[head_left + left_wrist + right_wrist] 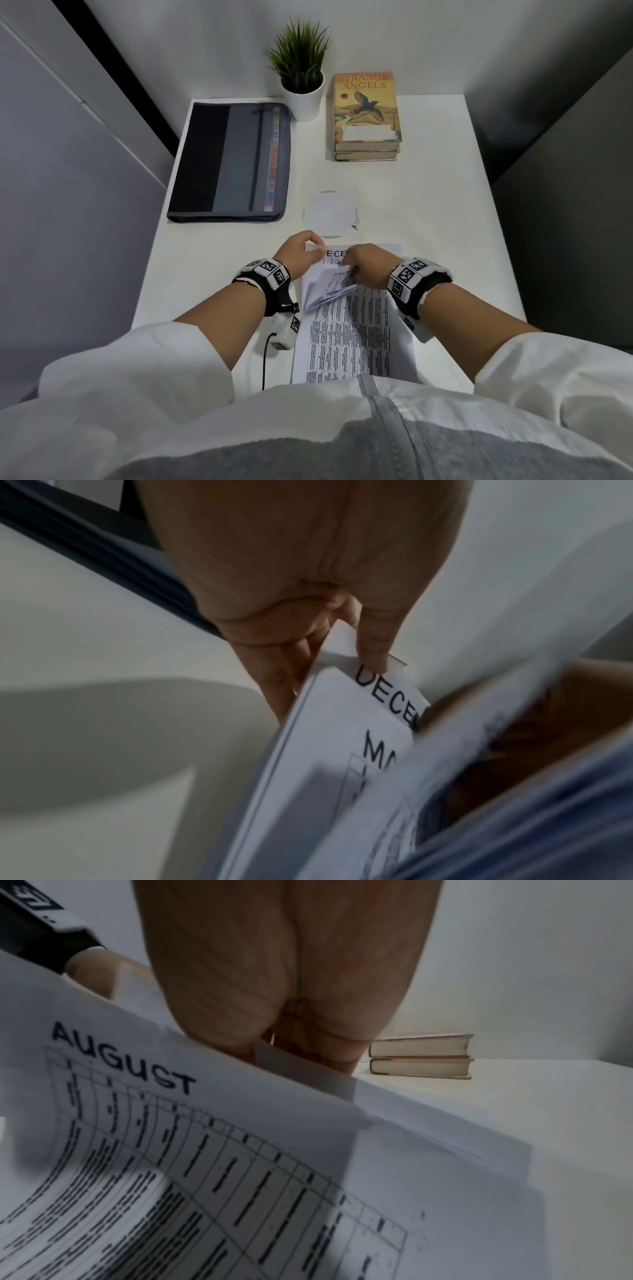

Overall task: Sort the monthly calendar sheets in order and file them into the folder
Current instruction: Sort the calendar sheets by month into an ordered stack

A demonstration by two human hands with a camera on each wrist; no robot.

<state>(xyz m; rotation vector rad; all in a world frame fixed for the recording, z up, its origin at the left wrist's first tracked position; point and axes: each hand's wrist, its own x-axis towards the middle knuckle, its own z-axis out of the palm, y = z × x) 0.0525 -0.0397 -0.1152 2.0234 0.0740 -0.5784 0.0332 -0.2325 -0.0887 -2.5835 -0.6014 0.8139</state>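
Calendar sheets [352, 329] at desk [445, 212] near edge, sorting underway: left hand [301, 248] pinches stack's corner, right hand [368, 265] grips lifted sheets. Next: order months; folder [229, 161] lies closed, far-left corner.

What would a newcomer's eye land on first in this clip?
Both hands, left hand and right hand, leaf through a stack of white printed calendar sheets at the near edge of the white desk; headings August and December show. Beyond lie a dark grey zipped folder, unopened, and a green potted plant.
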